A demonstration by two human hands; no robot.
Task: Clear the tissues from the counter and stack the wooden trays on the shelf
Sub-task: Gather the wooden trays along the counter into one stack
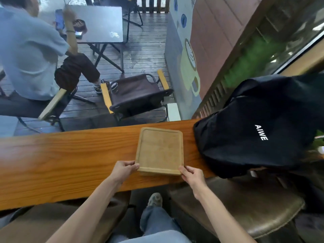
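A small stack of pale wooden trays (159, 149) lies on the long orange-brown wooden counter (70, 158), a little right of centre. The top tray has a shallow rim and rounded corners, and a second edge shows beneath it at the near side. My left hand (124, 170) grips the stack's near-left corner. My right hand (190, 174) grips its near-right corner. Both thumbs rest on top of the near edge. No tissues are in view on the counter.
A black bag (254, 137) with white lettering sits on the counter just right of the trays. A brown leather stool (245, 211) stands below at the right. Beyond the counter are a folding chair (136, 95), a dark table (100, 23) and a seated person (29, 55).
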